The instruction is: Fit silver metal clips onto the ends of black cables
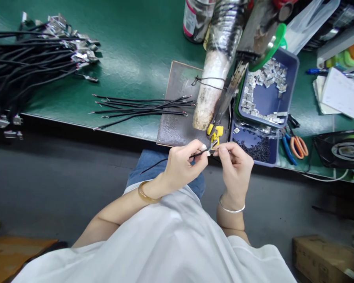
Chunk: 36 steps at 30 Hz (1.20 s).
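Observation:
My left hand [184,163] pinches a thin black cable [155,166] close to its end, and the cable's other end hangs over my lap. Close beside it, my right hand [235,165] is closed at the fingertips on a small dark part [211,151], too small to make out well. Both sets of fingertips nearly meet below a yellow fixture [215,133] at the bench edge. The dark tip of a soldering tool [224,104] comes down onto that fixture. Several black cables [135,105] with stripped ends lie to the left, partly on a brown board [177,131].
A white wrapped hose [209,90] slants over the board. Right of it, a blue bin [293,82] of metal connectors overlaps a lower bin [273,153] of black pieces. Orange-handled pliers [299,147] lie farther right. Bundled cables [32,67] fill the left.

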Each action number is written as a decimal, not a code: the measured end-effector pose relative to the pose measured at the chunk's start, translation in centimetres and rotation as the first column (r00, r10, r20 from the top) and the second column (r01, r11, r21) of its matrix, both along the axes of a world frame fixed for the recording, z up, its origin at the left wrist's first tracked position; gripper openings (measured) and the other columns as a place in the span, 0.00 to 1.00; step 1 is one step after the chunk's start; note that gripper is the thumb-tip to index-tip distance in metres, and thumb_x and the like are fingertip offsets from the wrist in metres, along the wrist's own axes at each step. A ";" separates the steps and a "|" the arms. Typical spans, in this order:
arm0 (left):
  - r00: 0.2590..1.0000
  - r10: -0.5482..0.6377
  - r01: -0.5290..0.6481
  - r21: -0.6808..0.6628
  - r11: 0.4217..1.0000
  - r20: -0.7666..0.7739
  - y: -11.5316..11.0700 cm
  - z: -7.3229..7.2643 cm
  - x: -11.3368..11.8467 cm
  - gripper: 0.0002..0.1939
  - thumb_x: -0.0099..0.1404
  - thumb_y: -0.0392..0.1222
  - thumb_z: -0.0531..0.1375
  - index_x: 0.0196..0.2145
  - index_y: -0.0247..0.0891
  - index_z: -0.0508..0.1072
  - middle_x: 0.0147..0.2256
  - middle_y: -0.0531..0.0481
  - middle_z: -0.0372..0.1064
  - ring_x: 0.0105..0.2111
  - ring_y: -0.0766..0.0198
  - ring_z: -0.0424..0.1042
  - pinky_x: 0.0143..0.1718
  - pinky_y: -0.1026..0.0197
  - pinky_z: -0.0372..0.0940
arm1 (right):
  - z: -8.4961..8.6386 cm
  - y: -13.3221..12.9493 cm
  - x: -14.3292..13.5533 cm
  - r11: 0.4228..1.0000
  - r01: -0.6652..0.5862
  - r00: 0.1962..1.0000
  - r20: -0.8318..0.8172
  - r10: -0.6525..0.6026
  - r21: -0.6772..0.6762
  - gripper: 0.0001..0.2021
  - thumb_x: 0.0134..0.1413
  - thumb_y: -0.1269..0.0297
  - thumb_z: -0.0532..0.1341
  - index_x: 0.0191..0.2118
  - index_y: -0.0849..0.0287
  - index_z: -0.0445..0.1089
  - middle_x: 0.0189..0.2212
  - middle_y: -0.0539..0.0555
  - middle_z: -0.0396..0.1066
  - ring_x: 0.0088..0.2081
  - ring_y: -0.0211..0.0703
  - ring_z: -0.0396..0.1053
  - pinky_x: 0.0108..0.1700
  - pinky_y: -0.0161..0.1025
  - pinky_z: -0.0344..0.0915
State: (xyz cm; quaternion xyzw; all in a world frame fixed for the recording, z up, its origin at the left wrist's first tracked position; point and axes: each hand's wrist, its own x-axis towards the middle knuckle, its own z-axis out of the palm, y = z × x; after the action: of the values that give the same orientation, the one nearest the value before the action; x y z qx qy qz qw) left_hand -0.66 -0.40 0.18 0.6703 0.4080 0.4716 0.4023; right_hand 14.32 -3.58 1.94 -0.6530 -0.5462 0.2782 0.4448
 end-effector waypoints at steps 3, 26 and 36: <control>0.999 0.000 0.001 0.043 0.999 -0.032 0.0 -0.1 0.0 0.07 0.63 0.31 0.59 0.28 0.37 0.66 0.20 0.61 0.59 0.19 0.76 0.52 0.22 0.71 0.52 | 0.2 0.0 0.0 0.999 -0.035 0.999 0.003 0.035 -0.003 0.13 0.66 0.56 0.60 0.32 0.57 0.73 0.29 0.50 0.72 0.31 0.37 0.69 0.33 0.36 0.63; 0.995 0.035 -0.017 0.178 0.984 -0.097 0.0 -0.2 -0.7 0.07 0.65 0.32 0.58 0.28 0.37 0.68 0.21 0.58 0.62 0.19 0.75 0.58 0.22 0.71 0.54 | 0.2 -0.2 -0.4 1.000 0.007 0.999 0.042 -0.007 0.010 0.15 0.64 0.54 0.61 0.29 0.57 0.73 0.25 0.50 0.70 0.27 0.37 0.65 0.29 0.36 0.59; 0.990 0.002 0.033 0.239 0.970 -0.144 -0.1 -0.4 -0.8 0.07 0.66 0.32 0.57 0.29 0.37 0.68 0.22 0.57 0.64 0.21 0.72 0.61 0.25 0.68 0.56 | 0.3 -0.3 -1.0 0.997 -0.018 0.978 0.207 0.003 0.073 0.15 0.63 0.56 0.62 0.26 0.57 0.70 0.21 0.46 0.62 0.22 0.32 0.54 0.28 0.36 0.54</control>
State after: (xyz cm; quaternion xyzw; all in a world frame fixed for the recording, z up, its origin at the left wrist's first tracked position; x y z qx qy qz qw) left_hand -1.43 -0.53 -0.26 0.7496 0.3702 0.4651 0.2913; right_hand 13.31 -3.88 2.29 -0.6584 -0.6031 0.1904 0.4081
